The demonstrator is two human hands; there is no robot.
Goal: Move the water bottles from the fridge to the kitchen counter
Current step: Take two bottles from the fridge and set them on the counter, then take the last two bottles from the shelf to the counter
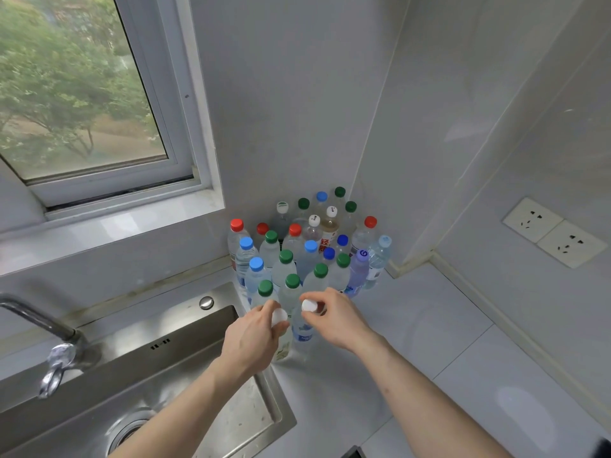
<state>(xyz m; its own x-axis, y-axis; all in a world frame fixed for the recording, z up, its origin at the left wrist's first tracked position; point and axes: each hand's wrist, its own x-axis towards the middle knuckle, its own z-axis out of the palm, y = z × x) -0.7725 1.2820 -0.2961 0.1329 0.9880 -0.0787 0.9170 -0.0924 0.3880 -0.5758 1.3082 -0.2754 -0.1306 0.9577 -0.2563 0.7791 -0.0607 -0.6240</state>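
Note:
Several water bottles (pixel 284 269) with red, green, blue and white caps stand packed in the back corner of the white kitchen counter (pixel 413 325). My left hand (pixel 254 335) grips the neck of a white-capped bottle with a pale green label (pixel 282 348) at the cluster's front edge, beside the sink. My right hand (pixel 334 317) pinches the white cap of a clear bottle with a blue label (pixel 302 335) standing right next to it. Both bottles are upright with their bases on the counter. The fridge is out of view.
A steel sink (pixel 185 375) with a tap (pixel 49 328) lies to the left, its rim touching the bottle cluster. A window (pixel 82 94) is above it. Tiled walls meet behind the bottles, and two wall sockets (pixel 555 233) sit at the right.

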